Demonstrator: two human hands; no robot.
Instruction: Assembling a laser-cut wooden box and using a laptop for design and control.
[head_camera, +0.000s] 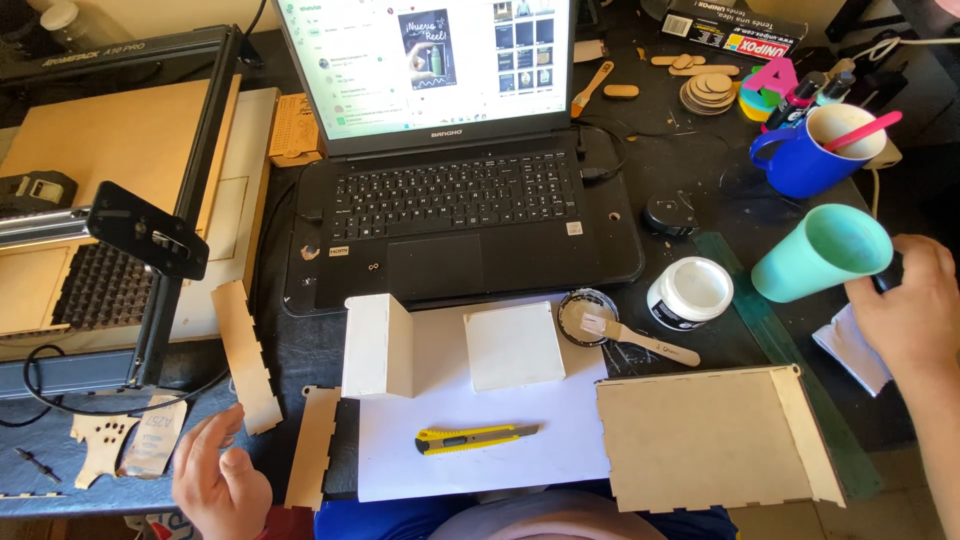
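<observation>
My left hand (215, 478) hovers at the bottom left with its fingers apart and nothing in it, next to two notched wooden strips (245, 355) (313, 447). At the right edge my right hand (905, 305) is closed on a small dark object (886, 276) right beside the rim of a tilted teal cup (820, 252); I cannot tell whether the hand also bears the cup. On a white sheet (480, 440) in front of me lie a yellow utility knife (475, 437) and two white-painted box parts (378, 345) (513, 345).
An open laptop (460, 200) sits behind the sheet. An open jar of white paint (690, 292), its lid with a wooden spatula (600, 322), a wooden tray panel (705, 440) and a blue mug (810, 150) stand on the right. A laser engraver frame (150, 230) fills the left.
</observation>
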